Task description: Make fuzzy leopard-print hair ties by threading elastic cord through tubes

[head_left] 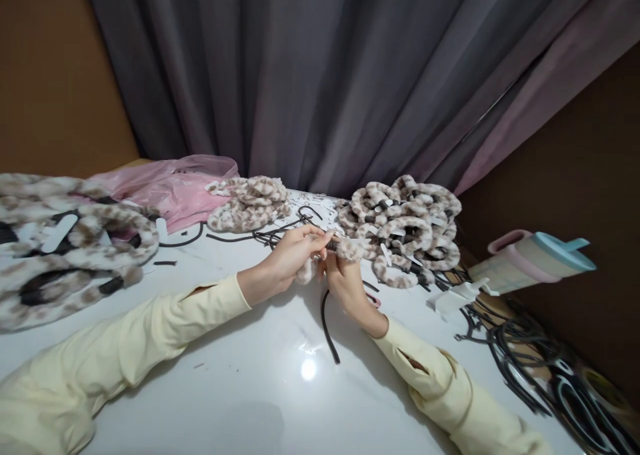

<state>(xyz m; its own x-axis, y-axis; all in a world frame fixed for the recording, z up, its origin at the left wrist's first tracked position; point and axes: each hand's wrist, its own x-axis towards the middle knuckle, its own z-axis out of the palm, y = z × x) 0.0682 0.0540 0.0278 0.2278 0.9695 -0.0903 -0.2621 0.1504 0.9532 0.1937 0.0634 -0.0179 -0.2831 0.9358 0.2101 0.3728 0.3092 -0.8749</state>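
Note:
My left hand [290, 258] and my right hand [345, 283] meet over the middle of the white table [240, 388]. Both are closed on one headband [327, 321]. Its black plastic band curves down onto the table. A fluffy leopard-print cover [350, 247] sits on its upper end. My left fingers pinch the cover's edge, and my right fingers grip the band just below. Both arms wear pale yellow sleeves.
A heap of covered leopard-print headbands [405, 231] lies at the back right, a smaller heap [250, 205] at the back centre, and more [65, 248] at the left by a pink plastic bag [170, 185]. Bare black bands [530, 361] and a pink-and-blue jug [535, 258] sit at the right.

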